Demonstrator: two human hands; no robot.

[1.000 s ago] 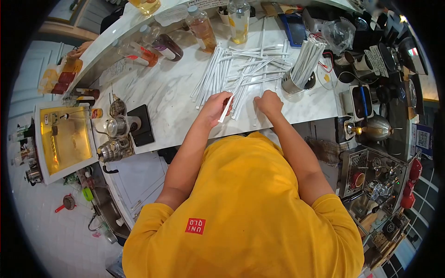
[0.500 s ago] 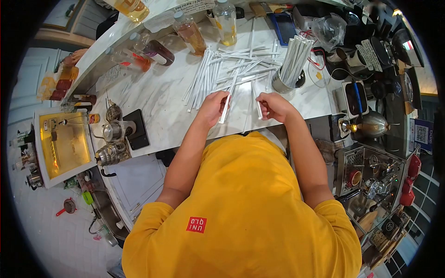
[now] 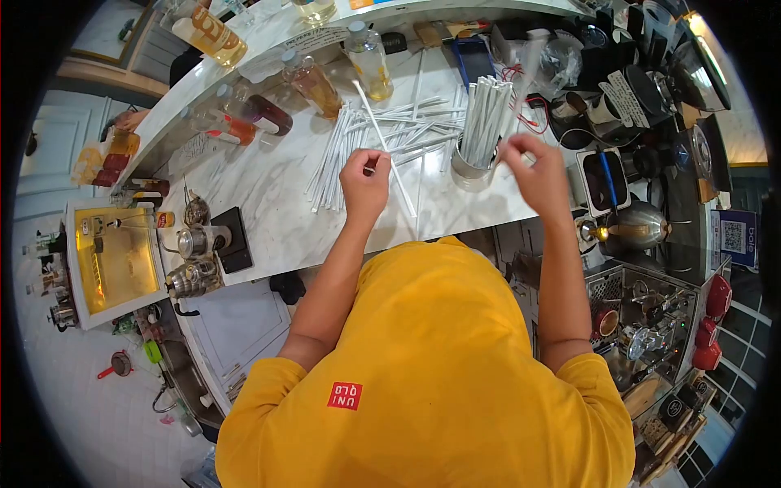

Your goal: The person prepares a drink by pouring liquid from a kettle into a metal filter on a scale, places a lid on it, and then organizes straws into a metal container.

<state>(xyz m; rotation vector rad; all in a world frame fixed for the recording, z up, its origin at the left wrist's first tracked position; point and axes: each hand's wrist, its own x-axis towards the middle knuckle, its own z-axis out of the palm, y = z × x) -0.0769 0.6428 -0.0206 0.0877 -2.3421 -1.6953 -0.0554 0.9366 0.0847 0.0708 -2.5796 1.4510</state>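
Observation:
My left hand (image 3: 365,183) is closed, its thumb and fingertips pinched on a long white straw (image 3: 399,180) that slants across the counter's front. Past that hand lies a loose pile of similar white straws (image 3: 333,167). To the right, a metal cup (image 3: 472,175) stands upright, packed with a bundle of straws (image 3: 488,114). My right hand (image 3: 537,177) is raised just beside the cup, thumb and fingers together. Above its fingertips a blurred white straw (image 3: 533,61) points away from me and seems to be in that hand.
Bottles of coloured liquid (image 3: 313,85) line the counter's back left. A blue-edged tray (image 3: 474,58) and a clear plastic bag (image 3: 561,65) sit behind the cup. At right are a black-rimmed container (image 3: 604,183) and a kettle (image 3: 639,224); a dark tablet (image 3: 233,240) lies at left.
My right hand has moved right and away from me to beside the cup, raising a straw. My left hand has shifted slightly left, and its straw now slants the other way.

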